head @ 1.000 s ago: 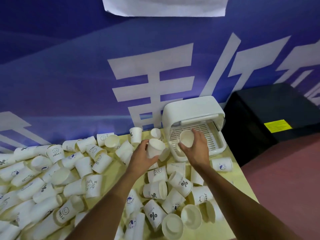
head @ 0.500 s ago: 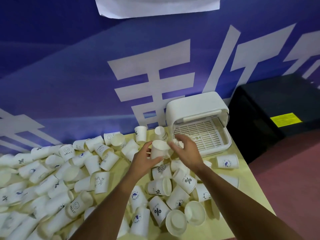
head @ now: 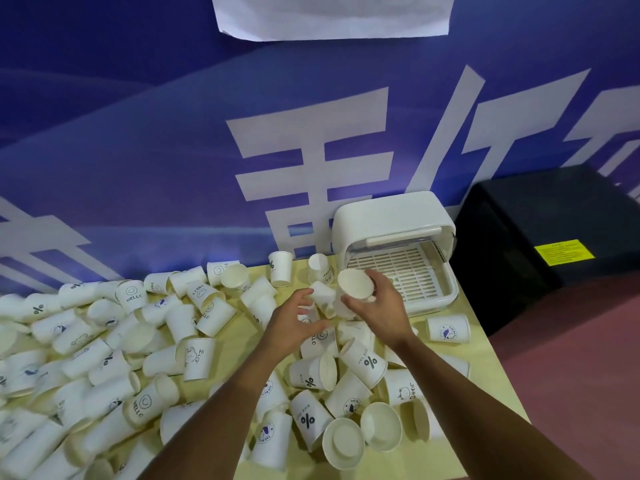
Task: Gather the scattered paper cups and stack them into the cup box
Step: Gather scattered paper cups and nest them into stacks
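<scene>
While the right hand (head: 381,313) grips a cup (head: 356,285) round its wall, fingers (head: 372,277) and thumb curled about it, the left hand (head: 294,327) hangs just beside it with fingers loosely spread and nothing clearly held. Its fingertips reach toward a second cup (head: 322,297) lying between the two hands, but I cannot tell whether they touch it.

The held cup is raised off the counter (head: 485,368), mouth turned up toward the camera, base pointing down and away. The box (head: 391,216) stands at the counter's far right corner, lid lifted, its opening facing the near edge. Its slatted tray (head: 408,271) shows no cup on the part in view. From the held cup the tray lies just beyond and to the right, near but apart, so the right hand is plainly the nearer one. I judge the next move to be a short carry forward and rightward, with the cup turned so its long axis suits the tray or the start of a stack.

Most cups (head: 194,358) lie on their sides across the counter's left and middle, some nested or overlapping, a few upright near the far edge. By that count the task looks barely begun. Thin paper walls will dent under a hard squeeze.
</scene>
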A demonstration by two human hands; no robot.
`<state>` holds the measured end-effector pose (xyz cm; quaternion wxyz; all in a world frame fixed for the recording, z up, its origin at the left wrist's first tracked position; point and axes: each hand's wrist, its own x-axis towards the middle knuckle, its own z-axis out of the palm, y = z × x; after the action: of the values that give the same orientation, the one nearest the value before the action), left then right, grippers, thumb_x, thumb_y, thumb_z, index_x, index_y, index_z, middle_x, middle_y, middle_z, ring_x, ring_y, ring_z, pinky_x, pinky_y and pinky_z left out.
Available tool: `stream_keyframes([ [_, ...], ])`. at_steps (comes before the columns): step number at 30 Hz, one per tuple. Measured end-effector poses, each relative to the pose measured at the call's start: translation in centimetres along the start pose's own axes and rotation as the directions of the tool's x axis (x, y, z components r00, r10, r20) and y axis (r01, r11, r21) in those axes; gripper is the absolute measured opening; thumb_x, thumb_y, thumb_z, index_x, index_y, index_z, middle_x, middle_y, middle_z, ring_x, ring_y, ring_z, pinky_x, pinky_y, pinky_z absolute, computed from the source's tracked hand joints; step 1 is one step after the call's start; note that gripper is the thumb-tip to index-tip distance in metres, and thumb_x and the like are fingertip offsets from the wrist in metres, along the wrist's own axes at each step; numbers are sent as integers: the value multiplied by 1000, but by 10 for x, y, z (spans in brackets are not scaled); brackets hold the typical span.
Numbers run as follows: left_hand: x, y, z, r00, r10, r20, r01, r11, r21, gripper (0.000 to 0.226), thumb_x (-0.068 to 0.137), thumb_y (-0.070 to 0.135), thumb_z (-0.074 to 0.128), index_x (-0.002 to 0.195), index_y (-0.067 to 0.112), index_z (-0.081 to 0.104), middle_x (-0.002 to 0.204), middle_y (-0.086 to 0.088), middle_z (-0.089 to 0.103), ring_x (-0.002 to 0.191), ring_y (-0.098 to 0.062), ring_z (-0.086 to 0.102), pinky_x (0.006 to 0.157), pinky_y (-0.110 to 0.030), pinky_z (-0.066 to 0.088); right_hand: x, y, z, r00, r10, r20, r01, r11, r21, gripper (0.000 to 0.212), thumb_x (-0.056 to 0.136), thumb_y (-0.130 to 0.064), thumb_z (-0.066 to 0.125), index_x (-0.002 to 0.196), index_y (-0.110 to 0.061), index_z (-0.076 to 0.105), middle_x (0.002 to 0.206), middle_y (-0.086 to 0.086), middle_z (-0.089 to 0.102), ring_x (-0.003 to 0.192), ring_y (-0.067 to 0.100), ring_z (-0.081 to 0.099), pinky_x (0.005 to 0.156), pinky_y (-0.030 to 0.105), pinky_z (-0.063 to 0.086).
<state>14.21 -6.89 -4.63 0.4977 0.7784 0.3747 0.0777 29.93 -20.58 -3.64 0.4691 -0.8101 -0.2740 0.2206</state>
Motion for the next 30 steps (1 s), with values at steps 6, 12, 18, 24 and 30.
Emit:
stream_keyframes([
  [6,-6,-21,-12,998,-51,-34,52,999,6,67,69,38,86,127,31,54,115,10,60,106,-8,58,88,-25,49,14,11,-20,983,28,-182,-52,990,-128,80,80,-30,81,148,-14,41,143,4,51,131,22,47,108,35,40],
  [12,-13,-40,-25,993,-108,-49,111,993,43,62,70,37,86,124,30,56,115,8,60,106,-9,59,83,-21,46,23,19,-12,991,-24,-130,-11,964,-267,74,83,-29,77,146,-17,41,141,3,51,128,24,50,98,34,43],
  [18,-18,-51,-36,987,-139,-84,145,987,66,56,70,40,85,119,28,60,115,9,61,106,-8,57,91,-28,49,34,22,-5,996,15,-90,-39,962,-272,81,80,-30,82,146,-14,39,140,8,51,125,26,50,97,38,46],
  [24,-21,-50,-38,987,-130,-94,142,981,129,52,73,39,82,118,24,61,117,7,62,105,-8,57,93,-29,49,22,25,7,998,-20,-64,-7,919,-395,86,79,-28,83,148,-9,35,145,13,48,130,31,48,106,43,44],
  [30,-29,-44,-50,982,-138,-131,154,980,124,53,73,42,81,119,25,61,119,5,61,109,-7,56,90,-24,47,17,-8,38,978,-147,148,194,905,-378,72,89,-29,72,150,-15,37,149,5,46,135,24,45,105,38,42],
])
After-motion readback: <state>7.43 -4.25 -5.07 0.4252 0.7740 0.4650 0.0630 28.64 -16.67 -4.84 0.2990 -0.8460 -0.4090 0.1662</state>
